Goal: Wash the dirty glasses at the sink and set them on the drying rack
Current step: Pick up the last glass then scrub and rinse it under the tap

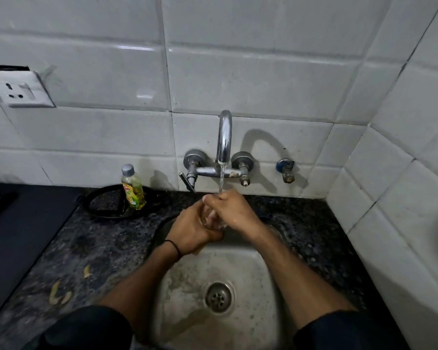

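A clear glass (210, 217) is held between both hands over the steel sink (248, 281), under water running from the chrome tap (224, 137). My left hand (190, 229) wraps around its lower part from the left. My right hand (232, 210) covers its top and right side, fingers over the rim. Most of the glass is hidden by the hands. No drying rack is in view.
A bottle of yellow dish liquid (133, 188) stands on a black round tray (104, 204) on the dark granite counter (86, 248) left of the sink. Vegetable peel scraps (58, 291) lie on the counter. A wall socket (18, 90) sits at upper left; tiled walls close in behind and right.
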`<state>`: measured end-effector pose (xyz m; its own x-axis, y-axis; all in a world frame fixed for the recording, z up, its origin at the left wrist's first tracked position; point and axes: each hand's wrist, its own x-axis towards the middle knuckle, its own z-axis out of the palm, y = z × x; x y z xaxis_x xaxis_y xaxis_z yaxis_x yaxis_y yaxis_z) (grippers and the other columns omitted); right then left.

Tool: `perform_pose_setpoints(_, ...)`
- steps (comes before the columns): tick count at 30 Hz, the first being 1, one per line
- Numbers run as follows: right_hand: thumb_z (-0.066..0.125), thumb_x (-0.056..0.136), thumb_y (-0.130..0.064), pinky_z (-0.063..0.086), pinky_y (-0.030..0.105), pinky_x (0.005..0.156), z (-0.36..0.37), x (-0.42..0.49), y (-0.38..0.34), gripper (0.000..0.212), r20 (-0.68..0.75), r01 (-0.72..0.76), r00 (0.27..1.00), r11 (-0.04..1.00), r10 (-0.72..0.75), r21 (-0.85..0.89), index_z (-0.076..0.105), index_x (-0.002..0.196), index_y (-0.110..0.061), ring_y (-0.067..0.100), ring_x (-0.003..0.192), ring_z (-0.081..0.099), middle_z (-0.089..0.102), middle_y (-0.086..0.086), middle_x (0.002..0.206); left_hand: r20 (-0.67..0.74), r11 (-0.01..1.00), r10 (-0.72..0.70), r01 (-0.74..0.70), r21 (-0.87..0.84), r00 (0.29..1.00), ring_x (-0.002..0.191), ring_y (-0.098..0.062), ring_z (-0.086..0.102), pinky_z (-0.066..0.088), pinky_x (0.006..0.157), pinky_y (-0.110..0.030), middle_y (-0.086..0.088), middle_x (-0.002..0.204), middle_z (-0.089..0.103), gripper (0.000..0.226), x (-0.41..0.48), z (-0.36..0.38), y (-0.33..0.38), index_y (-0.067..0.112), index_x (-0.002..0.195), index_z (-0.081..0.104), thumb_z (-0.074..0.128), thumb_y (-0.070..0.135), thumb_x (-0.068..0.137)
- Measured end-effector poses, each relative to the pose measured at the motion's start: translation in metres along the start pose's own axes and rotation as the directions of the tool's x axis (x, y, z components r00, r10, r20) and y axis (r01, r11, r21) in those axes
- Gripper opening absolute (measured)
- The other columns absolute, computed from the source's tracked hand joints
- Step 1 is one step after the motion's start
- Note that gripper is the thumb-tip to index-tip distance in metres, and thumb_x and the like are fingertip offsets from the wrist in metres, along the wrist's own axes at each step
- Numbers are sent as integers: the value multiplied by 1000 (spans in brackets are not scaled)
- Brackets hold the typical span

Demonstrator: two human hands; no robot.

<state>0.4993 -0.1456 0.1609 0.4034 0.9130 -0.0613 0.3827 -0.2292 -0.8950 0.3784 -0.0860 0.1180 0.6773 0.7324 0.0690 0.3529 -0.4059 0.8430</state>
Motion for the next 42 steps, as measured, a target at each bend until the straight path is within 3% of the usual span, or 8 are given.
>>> perform_pose_setpoints(3,58,96,-44,51,28,59,5,-1,-6,44,22,-210,977,975,212,-72,62,66,-12,19,54,64,67,5,59,-86,979,29,-10,206,996,83,-12,67,54,70,-32,14,90,65,60,-3,12,2,26,112,57,81,43,59)
perform_pose_setpoints(11,61,98,-29,52,16,64,-23,-20,-10,28,103,-30,994,994,19,106,76,83,-11,8,64,68,76,6,78,477,873,-72,286,-394,876,63,-19,66,56,55,-27,-8,79,71,46,0,-28,-2,11,98,67,87,23,58)
perform_pose_setpoints(17,63,96,-30,46,21,50,6,-4,17,25,-179,-284,844,703,506,652,70,91,-7,15,61,64,69,6,77,98,787,9,-67,613,995,93,-32,68,54,78,-37,-6,103,71,55,10,-17,28,25,108,62,77,57,66)
perform_pose_setpoints(25,44,98,-36,50,34,64,11,-6,45,35,201,-548,742,404,640,732,68,93,-11,31,72,63,71,13,71,319,369,176,-363,856,931,110,-27,65,51,80,-39,3,119,66,57,14,-22,37,29,123,56,75,47,72)
perform_pose_setpoints(29,45,101,-26,48,26,49,17,0,32,34,-130,-329,815,637,564,697,64,83,-5,21,45,55,59,6,50,272,655,-9,-200,729,962,102,-28,66,51,80,-36,-1,112,69,60,22,-20,27,27,111,57,84,46,61)
perform_pose_setpoints(31,48,102,-24,45,25,46,15,-2,18,42,-307,-150,897,873,317,464,63,67,-7,17,38,51,56,2,43,437,980,-81,-9,199,896,93,-22,70,55,86,-37,-3,101,73,55,22,-22,7,20,104,63,88,30,56)
perform_pose_setpoints(34,52,100,-21,39,21,40,9,-6,-4,47,-319,80,948,971,-5,223,59,56,-10,11,32,45,51,-4,37,658,828,102,303,-472,746,82,-18,68,54,85,-34,-8,86,72,49,11,-16,-20,-5,106,61,78,7,61)
perform_pose_setpoints(42,59,94,-54,50,30,63,10,-2,8,55,-48,68,995,948,-88,-312,66,61,-10,20,60,67,68,3,59,38,996,27,-30,81,999,80,-3,66,51,73,-22,11,85,70,42,14,12,-16,24,96,67,69,48,61)
